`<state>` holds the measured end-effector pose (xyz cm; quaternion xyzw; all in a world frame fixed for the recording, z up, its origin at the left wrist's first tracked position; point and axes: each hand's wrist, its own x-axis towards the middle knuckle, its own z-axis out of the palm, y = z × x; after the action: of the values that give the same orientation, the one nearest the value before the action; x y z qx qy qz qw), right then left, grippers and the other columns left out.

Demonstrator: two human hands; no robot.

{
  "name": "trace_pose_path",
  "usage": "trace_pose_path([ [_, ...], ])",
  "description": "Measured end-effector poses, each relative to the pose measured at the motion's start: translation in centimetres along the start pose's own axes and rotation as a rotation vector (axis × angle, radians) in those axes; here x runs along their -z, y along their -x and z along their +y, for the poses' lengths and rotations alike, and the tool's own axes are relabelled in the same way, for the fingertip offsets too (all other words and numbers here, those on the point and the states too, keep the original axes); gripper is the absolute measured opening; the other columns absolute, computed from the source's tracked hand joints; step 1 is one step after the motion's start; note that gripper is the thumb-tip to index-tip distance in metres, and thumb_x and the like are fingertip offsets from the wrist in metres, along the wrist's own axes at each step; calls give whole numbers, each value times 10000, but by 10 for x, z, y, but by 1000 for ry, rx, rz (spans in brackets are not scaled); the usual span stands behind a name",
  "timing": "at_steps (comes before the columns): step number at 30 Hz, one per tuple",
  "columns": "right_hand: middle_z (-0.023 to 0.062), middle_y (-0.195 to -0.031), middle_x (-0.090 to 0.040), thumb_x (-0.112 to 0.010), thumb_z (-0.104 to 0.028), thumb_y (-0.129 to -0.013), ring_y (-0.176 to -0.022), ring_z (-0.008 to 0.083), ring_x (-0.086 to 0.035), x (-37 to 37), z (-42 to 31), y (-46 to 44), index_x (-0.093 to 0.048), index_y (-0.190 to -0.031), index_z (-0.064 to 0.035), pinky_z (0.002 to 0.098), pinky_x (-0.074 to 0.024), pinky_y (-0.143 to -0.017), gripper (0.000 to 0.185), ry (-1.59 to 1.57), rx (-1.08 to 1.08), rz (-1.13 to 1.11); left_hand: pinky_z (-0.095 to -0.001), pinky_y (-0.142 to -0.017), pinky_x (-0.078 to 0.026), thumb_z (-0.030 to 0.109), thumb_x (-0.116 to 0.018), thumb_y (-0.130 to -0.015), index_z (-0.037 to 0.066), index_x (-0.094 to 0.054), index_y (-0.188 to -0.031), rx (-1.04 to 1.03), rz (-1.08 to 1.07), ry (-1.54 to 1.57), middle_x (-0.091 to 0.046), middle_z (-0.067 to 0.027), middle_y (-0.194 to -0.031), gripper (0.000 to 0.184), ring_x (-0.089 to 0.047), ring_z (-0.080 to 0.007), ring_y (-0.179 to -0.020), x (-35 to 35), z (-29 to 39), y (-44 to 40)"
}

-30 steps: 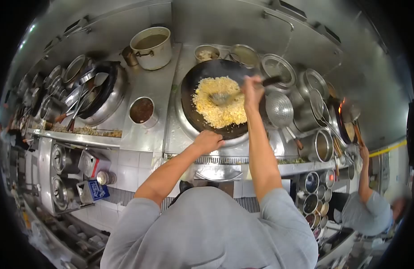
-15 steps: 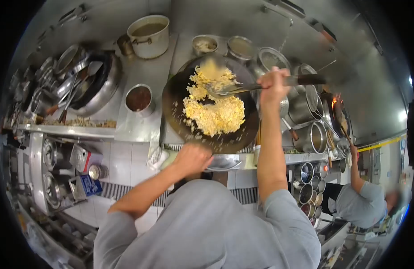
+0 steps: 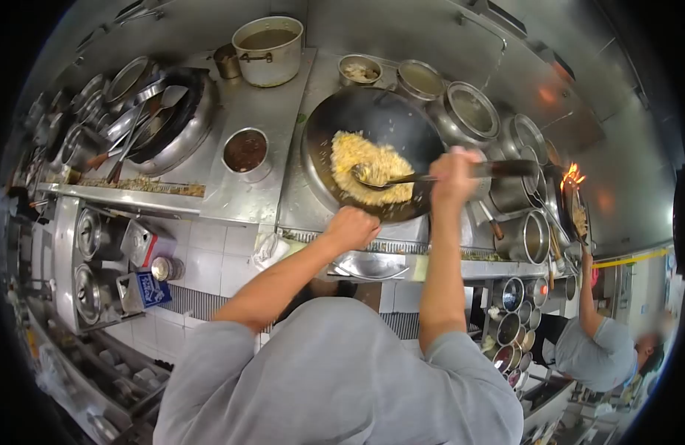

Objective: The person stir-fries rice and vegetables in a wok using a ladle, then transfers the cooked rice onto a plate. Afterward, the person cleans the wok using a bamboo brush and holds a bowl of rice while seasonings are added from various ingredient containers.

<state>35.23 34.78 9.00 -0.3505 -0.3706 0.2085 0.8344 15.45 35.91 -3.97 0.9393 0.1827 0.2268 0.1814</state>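
Note:
A dark wok [image 3: 387, 115] sits tilted on the burner in front of me, with yellow fried rice [image 3: 365, 157] gathered in its lower half and loose grains on its wall. My left hand [image 3: 353, 228] is closed on the near edge of the wok; the grip itself is partly hidden. In my right hand [image 3: 454, 178] is the handle of a metal ladle [image 3: 371, 176], held over the wok's right rim. The ladle's bowl rests in the rice, and its dark handle end sticks out to the right of my fist.
Behind the wok stand a bowl [image 3: 359, 70] and metal pots [image 3: 470, 111]. To the left are a can of dark red sauce [image 3: 246, 150], a large pot [image 3: 268, 55] and a second wok [image 3: 198, 122]. At right a co-worker [image 3: 598, 345] reaches toward a flaming wok [image 3: 572, 196].
The wok was lifted toward me with rice in the air; now it is back on the burner. The rice has fallen together, and the ladle has gone down into it.

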Motion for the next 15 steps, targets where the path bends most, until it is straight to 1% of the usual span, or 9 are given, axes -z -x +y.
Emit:
trace_pose_path([
  [2,9,-557,-391,-537,-19,-958,-464,102,-365,16,28,7,-365,-784,-73,311,-402,-486,251,47,13,54,-473,-572,-500,315,-642,-852,84,-605,-652,-3,-10,2,-610,-145,-607,307,-619,-353,-586,-13,3,18],
  [4,-8,-562,-345,-552,-55,-957,-483,114,-350,23,16,-17,-369,-778,-103,331,-412,-532,260,58,2,16,-477,-578,-502,318,-643,-854,78,-622,-669,32,-60,-32,-623,-143,-623,304,-627,-350,-602,12,25,70],
  [5,-17,-567,-321,-565,-81,-953,-494,117,-335,13,-6,-28,-369,-769,-123,341,-408,-556,272,39,-8,9,-468,-572,-506,323,-640,-862,80,-617,-666,-249,439,-8,-636,-138,-637,313,-630,-337,-605,29,34,68],
  [7,-30,-565,-307,-559,-77,-947,-471,104,-308,-10,-43,-32,-363,-750,-127,322,-387,-512,283,-16,46,25,-468,-574,-508,323,-642,-863,85,-608,-659,-104,-6,-45,-645,-129,-643,315,-635,-335,-613,54,48,75],
  [9,-7,-549,-350,-547,-59,-953,-438,106,-319,-25,-54,-16,-373,-768,-101,308,-384,-470,257,33,61,48,-459,-575,-510,328,-633,-870,92,-598,-649,-19,-59,-28,-642,-133,-641,325,-630,-338,-600,57,40,23],
  [11,-2,-536,-365,-550,-27,-945,-420,103,-341,-24,-17,7,-372,-771,-90,297,-370,-440,257,87,7,119,-456,-569,-506,327,-624,-876,95,-597,-651,-34,-30,-6,-633,-133,-629,325,-626,-346,-587,1,9,-6],
  [13,1,-541,-381,-574,-24,-939,-427,108,-356,-5,32,6,-370,-779,-75,301,-376,-444,265,86,-33,118,-455,-570,-507,330,-621,-877,94,-599,-654,-5,-1,-5,-636,-138,-635,325,-625,-351,-584,-29,2,9],
  [14,-3,-551,-362,-584,-44,-938,-445,110,-346,0,33,-8,-374,-790,-87,312,-375,-462,261,55,-37,84,-455,-570,-508,332,-619,-878,94,-601,-656,17,31,-4,-639,-142,-641,326,-623,-356,-580,-31,10,12],
  [15,-7,-561,-343,-593,-64,-937,-464,112,-335,7,30,-21,-377,-801,-99,323,-373,-480,257,22,-34,43,-459,-575,-509,332,-626,-869,90,-603,-660,12,-36,-33,-642,-144,-647,321,-626,-358,-586,-23,19,41],
])
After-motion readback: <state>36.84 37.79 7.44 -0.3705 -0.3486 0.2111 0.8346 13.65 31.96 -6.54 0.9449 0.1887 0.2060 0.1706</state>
